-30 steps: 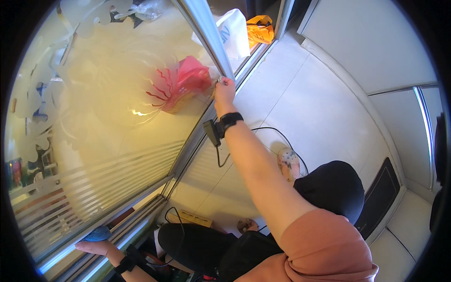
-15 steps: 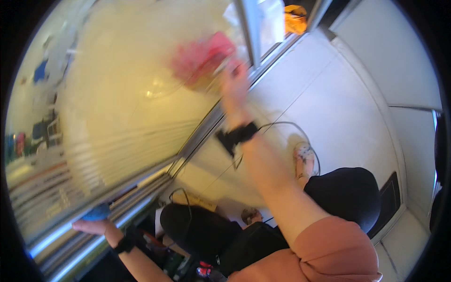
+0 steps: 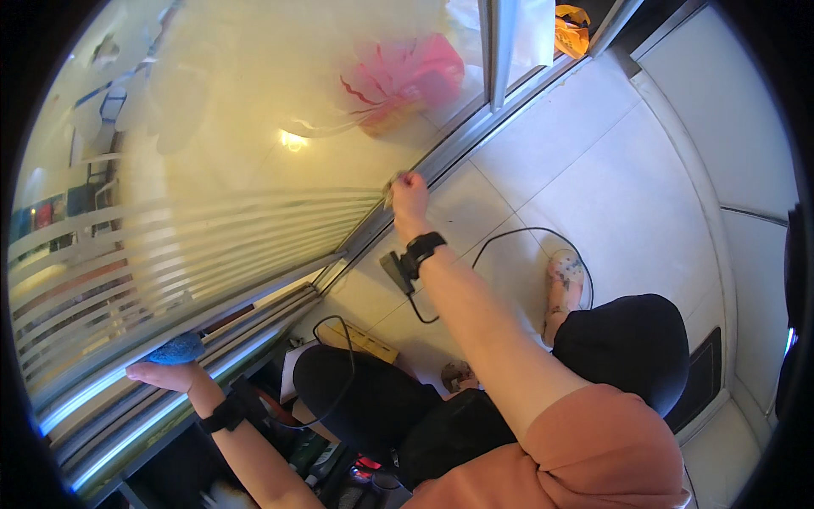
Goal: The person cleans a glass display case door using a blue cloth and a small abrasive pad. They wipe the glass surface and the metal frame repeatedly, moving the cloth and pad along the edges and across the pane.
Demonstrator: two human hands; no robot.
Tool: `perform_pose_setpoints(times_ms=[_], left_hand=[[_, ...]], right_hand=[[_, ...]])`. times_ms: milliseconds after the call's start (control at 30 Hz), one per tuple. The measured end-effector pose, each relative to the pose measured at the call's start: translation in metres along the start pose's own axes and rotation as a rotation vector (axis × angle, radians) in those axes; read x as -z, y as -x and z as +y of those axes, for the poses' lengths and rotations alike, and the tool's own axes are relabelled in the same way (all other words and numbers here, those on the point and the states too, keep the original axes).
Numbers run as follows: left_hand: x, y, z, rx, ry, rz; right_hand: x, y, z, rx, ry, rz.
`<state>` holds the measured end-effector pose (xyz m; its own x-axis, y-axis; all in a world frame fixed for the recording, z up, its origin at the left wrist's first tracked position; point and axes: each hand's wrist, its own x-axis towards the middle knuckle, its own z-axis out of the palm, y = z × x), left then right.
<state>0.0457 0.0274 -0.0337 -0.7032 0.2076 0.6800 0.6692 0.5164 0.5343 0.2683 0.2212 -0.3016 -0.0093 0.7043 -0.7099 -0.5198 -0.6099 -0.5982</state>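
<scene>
Two hands at a glass door (image 3: 280, 93), frosted and striped along its near part. Pinched in the bunched fingers of the right hand (image 3: 410, 199): a small drab rag (image 3: 391, 188), up against the metal frame (image 3: 441, 159) along the glass. Held in the left hand (image 3: 165, 376), well apart at the lower left: a blue pad (image 3: 176, 349), between that hand and the door's shiny metal edge. Cannot tell how far the flattish left fingers curl round it. On the right wrist, a black band (image 3: 424, 247) with a small black box (image 3: 396, 271); across the tiled floor (image 3: 593, 187), a looping black cable (image 3: 585, 263). Through the glass, a pink bag (image 3: 428, 76); past the metal upright, a white bag (image 3: 534, 34) and an orange bag (image 3: 572, 32). Beside the left knee (image 3: 326, 382), in black trousers, a yellow slotted block (image 3: 369, 342).
</scene>
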Motion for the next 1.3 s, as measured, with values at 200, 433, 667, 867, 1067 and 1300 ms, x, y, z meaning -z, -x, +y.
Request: perform_pose_setpoints(times_ms=[200,433,667,867,1067,1300], left_hand=[[0.001,0.001,-0.011,0.231,0.587,-0.025],[-0.006,0.003,0.023,0.237,0.594,-0.057],[-0.007,0.009,0.029,0.32,0.668,-0.066],[-0.002,0.006,0.014,0.277,0.683,-0.153],[0.002,0.0,-0.001,0.424,1.839,-0.778],[0.004,-0.004,-0.009,0.443,1.762,-0.635]], right_hand=[[-0.015,0.021,-0.006,0.171,-0.121,-0.123],[0.002,0.0,0.019,0.062,0.075,-0.182],[0.0,-0.004,0.03,-0.053,0.106,-0.129],[0.0,0.002,0.022,-0.097,0.079,-0.272],[0.0,0.002,0.016,-0.032,0.173,-0.466],[0.004,-0.001,0.005,0.107,0.265,-0.407]])
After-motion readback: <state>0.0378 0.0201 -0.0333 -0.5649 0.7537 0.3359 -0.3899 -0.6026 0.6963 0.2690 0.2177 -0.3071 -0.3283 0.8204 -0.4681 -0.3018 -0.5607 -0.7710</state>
